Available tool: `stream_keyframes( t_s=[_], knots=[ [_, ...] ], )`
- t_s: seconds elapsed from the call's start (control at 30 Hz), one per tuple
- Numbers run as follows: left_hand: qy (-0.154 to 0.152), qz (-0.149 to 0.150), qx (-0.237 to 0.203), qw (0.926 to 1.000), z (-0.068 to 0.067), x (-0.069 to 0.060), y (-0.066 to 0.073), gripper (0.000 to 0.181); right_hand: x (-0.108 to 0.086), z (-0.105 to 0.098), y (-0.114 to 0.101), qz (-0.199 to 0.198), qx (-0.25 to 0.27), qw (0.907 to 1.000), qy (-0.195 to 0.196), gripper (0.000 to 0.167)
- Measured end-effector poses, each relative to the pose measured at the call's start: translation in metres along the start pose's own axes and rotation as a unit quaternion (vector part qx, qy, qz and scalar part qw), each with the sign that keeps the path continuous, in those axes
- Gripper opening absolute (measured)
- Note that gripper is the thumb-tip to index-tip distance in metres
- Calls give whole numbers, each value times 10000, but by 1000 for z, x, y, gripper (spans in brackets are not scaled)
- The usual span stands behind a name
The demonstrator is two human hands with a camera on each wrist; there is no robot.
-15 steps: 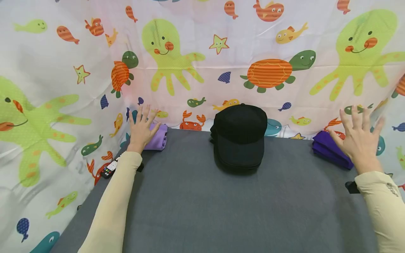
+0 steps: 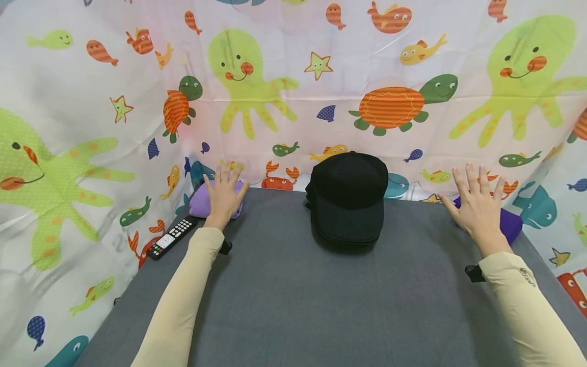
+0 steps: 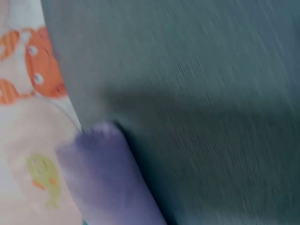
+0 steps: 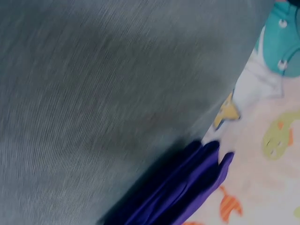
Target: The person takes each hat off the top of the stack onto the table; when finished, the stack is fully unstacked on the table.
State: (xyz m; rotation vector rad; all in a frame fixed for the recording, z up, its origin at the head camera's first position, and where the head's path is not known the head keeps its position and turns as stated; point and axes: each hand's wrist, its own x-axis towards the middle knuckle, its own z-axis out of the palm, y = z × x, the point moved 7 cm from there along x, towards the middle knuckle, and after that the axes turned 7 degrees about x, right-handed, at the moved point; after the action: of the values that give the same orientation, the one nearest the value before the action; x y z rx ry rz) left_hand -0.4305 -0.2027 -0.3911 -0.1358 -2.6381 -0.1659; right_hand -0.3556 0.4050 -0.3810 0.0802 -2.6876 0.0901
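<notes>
A black cap (image 2: 348, 188) sits at the back middle of the grey table, its brim facing me. My left hand (image 2: 223, 199), fingers spread and straight, is in front of a folded light-purple cloth (image 2: 200, 201) and partly hides it. The same lilac cloth (image 3: 110, 178) shows at the bottom of the left wrist view. On the other side my right hand (image 2: 479, 211) is spread before a folded dark-purple cloth (image 2: 512, 224). Its layered folds (image 4: 183, 187) appear in the right wrist view. Neither hand holds anything.
Along the left edge of the grey table (image 2: 339, 306) lies a black remote control (image 2: 172, 237) with white buttons. A white curtain (image 2: 298, 30) printed with sea animals stands around the back and both sides.
Both hands have moved inward, toward the cap, and slightly lower in the view. More of the remote control and of the light-purple cloth's left side now shows.
</notes>
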Motion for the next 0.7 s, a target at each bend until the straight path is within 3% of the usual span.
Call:
stream_keyframes(
  t_s=[0.23,0.7],
  knots=[
    [155,-90,-541,9984,1,-4,37,61,2,13,-26,112,437,9989,144,77],
    [74,-31,-1309,9914,18,-20,99,59,-7,30,-76,213,1323,9894,551,72]
  ],
)
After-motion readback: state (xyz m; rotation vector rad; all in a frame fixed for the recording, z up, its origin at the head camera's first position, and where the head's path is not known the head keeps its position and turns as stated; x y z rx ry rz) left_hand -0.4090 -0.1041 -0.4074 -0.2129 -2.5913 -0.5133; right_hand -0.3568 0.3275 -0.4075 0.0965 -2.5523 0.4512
